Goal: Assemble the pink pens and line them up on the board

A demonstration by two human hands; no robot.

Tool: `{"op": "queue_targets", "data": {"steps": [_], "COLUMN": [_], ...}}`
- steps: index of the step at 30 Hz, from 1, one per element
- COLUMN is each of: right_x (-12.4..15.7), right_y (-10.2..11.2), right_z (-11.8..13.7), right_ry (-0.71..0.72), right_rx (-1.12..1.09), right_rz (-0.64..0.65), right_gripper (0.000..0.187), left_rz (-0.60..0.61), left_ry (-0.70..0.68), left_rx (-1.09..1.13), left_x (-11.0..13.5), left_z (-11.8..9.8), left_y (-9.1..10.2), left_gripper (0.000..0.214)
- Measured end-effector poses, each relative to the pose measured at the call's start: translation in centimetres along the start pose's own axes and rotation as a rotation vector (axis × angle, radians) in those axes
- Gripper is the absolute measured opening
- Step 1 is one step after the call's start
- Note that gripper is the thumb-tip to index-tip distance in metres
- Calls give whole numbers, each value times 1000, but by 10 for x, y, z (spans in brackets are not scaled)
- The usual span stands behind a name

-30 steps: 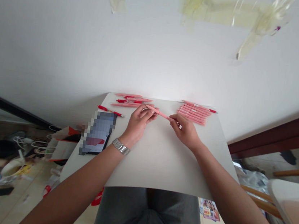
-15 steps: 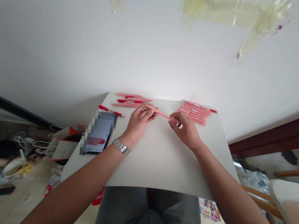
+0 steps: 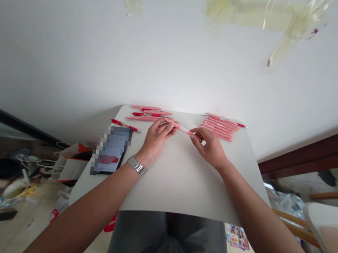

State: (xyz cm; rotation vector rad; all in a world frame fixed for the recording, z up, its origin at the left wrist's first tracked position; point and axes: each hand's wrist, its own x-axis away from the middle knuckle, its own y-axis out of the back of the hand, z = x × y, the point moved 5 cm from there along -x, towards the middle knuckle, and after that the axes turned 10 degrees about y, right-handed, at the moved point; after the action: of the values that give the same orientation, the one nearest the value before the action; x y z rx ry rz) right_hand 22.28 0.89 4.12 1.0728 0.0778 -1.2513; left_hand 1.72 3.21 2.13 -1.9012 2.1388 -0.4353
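Note:
A pink pen (image 3: pixel 184 129) with a white label on its barrel is held across the middle, above the white table (image 3: pixel 180 181). My left hand (image 3: pixel 158 132) is closed around its left end, and a metal-band watch is on that wrist. The fingers of my right hand (image 3: pixel 205 141) pinch the pen's right end. Just beyond my left hand lie several loose pink pens (image 3: pixel 145 118) and red pens (image 3: pixel 139 114). A row of several pink pens (image 3: pixel 219 128) lies side by side past my right hand, with a red pen (image 3: pixel 242 125) at its back.
A blurred-out phone (image 3: pixel 111 150) lies at the table's left side, with a red pen (image 3: pixel 126 125) behind it. The white wall (image 3: pixel 177 62) rises directly behind the table. Bags and cables (image 3: pixel 72 160) sit on the floor at left. A white chair (image 3: pixel 329 228) stands at right.
The held pen has been turned about its length, so its white label now shows. My right fingers have shifted slightly on its end. My left hand stays in place.

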Motion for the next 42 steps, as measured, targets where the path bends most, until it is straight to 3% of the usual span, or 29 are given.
{"op": "queue_targets", "data": {"steps": [4,11,24,29,42], "right_x": [2,2,0,2,4], "right_y": [-1,-2,0,0,-3], "right_z": [-7,-9,0,-3,-10], "right_ry": [-27,-14,-36,-59,-36], "right_rx": [0,-3,4,6,32], "right_rz": [-11,-8,45,27,-6], "right_gripper": [24,11,34,23,16], "left_rz": [-17,-12,11,-17,-16], "left_ry": [6,6,-20,-17,0], "left_rx": [2,9,2,4,-9], "left_x": [0,-1,-1,-2,-1], "left_z": [0,0,1,2,0], "left_y": [1,1,1,3,2], "left_gripper": [31,28,27,28,29]}}
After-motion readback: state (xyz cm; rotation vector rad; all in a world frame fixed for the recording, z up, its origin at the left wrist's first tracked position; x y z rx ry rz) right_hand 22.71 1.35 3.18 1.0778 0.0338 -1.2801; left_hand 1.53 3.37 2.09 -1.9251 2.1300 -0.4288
